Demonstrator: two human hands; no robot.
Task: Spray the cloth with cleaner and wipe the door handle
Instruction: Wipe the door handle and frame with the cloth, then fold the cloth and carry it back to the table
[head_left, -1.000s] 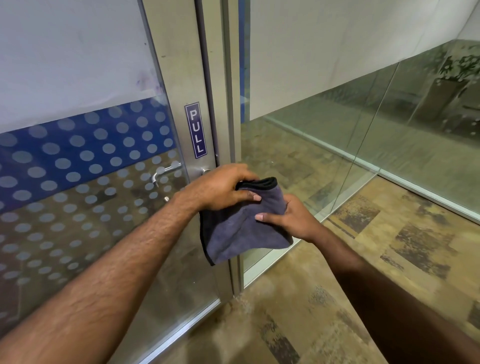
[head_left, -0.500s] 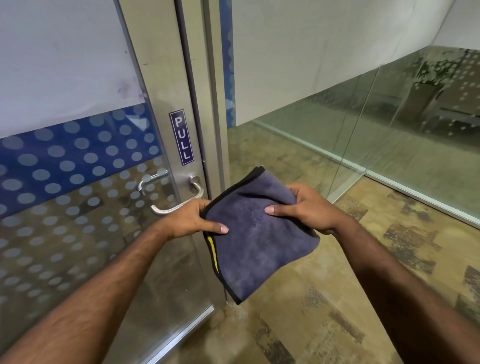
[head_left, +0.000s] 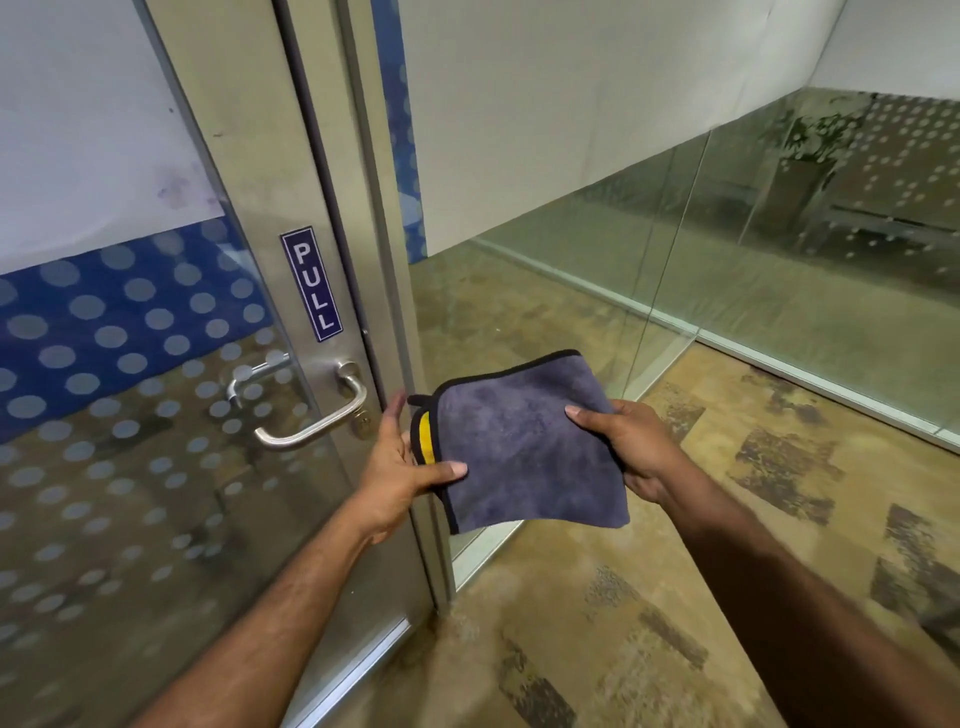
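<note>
A folded grey-purple cloth (head_left: 524, 447) with a black hem and a yellow inner layer is held flat between both hands, to the right of the door. My left hand (head_left: 402, 467) pinches its left edge with the thumb on top. My right hand (head_left: 631, 449) grips its right edge, thumb on the upper face. The silver lever door handle (head_left: 317, 423) sits on the metal door stile, just left of my left hand and not touched. No cleaner bottle is in view.
A glass door (head_left: 130, 415) with a blue dotted film and a "PULL" sign (head_left: 310, 283) fills the left. A metal door frame (head_left: 395, 291) stands behind the cloth. Glass partition walls (head_left: 753, 260) run to the right above a patterned brown carpet (head_left: 675, 597).
The cloth has come away from the handle and been spread flat between both hands, shifting right. The handle, covered a second ago, is now exposed.
</note>
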